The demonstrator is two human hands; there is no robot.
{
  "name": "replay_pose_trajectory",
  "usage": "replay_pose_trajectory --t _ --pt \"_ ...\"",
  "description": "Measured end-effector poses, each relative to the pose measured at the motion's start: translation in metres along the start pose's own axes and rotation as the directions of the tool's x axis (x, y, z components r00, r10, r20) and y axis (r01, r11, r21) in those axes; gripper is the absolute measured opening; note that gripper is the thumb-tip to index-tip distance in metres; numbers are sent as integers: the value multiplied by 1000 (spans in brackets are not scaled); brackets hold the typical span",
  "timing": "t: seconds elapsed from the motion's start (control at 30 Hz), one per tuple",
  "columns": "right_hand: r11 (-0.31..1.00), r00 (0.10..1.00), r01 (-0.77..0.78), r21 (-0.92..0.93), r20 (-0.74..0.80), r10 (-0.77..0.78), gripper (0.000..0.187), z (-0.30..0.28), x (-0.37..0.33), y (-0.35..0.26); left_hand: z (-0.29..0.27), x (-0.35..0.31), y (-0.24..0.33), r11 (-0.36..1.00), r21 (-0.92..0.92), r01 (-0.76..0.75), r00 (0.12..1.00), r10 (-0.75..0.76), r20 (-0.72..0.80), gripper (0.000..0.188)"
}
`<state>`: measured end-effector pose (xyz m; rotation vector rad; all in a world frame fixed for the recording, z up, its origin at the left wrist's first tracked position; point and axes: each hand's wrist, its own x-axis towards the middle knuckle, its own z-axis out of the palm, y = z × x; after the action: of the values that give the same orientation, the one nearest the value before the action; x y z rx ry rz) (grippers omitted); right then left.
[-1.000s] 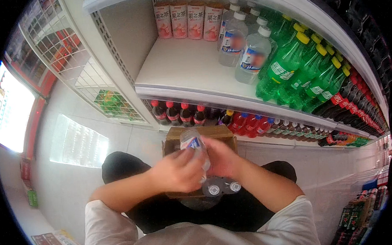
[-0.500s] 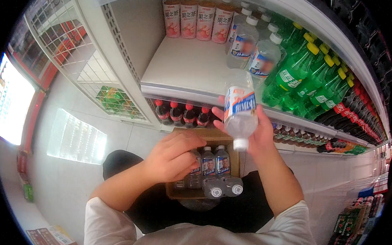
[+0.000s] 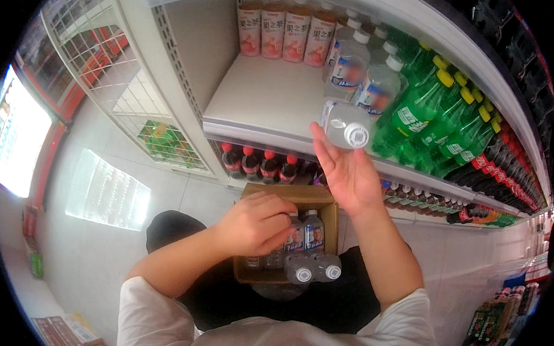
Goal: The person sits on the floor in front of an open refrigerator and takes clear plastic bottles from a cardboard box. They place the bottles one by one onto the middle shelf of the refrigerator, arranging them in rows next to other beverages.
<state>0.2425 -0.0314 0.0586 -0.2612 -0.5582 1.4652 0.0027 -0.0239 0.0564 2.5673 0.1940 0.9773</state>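
Observation:
My right hand (image 3: pixel 353 179) is palm up with fingers stretched apart at the shelf's front edge. Just beyond its fingertips a clear bottle (image 3: pixel 342 120) tilts with its white cap toward me; whether the fingers touch it I cannot tell. My left hand (image 3: pixel 260 223) is curled over an open cardboard box (image 3: pixel 332 223), its fingers closed round the top of a clear bottle (image 3: pixel 294 238) standing inside. Beside that one stands another labelled bottle (image 3: pixel 314 233). Two more bottles (image 3: pixel 303 274) lean out over the box's near side, caps facing me. The left hand hides part of the box.
Pink-labelled tea bottles (image 3: pixel 290 35) line the back of the white shelf (image 3: pixel 256 88). Right of them stand upright clear bottles (image 3: pixel 348 73), then green bottles (image 3: pixel 418 110) with yellow caps. Dark cola bottles (image 3: pixel 269 165) fill the lower shelf. A wire rack (image 3: pixel 102 69) stands at the left.
The bottle at my right hand has moved toward the shelf and turned, its cap swinging from pointing down to facing me; the fingers have opened. My left hand has moved right onto a boxed bottle's top.

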Motion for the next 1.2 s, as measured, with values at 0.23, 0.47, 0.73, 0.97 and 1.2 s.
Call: replay_pose_trajectory --t 0.23,0.47,0.73,0.97,1.2 --pt "999 992 -4 37 127 -1 70 9 5 -7 5 -2 -8 999 0 35 999 -35 -27 13" --pt "982 978 100 -159 199 -67 96 -1 15 -26 10 0 -13 999 6 46 999 -46 -3 13" --pt "901 990 -113 -420 -125 66 68 -8 -20 -27 17 14 -29 983 61 175 956 -155 -248 26" --pt "856 970 66 -513 -167 -175 79 -22 -27 -32 22 120 -90 817 -198 541 812 -569 -128 63" --pt "852 985 170 -496 57 -164 101 -33 -15 -24 58 167 -143 749 -358 557 794 -607 -35 68"
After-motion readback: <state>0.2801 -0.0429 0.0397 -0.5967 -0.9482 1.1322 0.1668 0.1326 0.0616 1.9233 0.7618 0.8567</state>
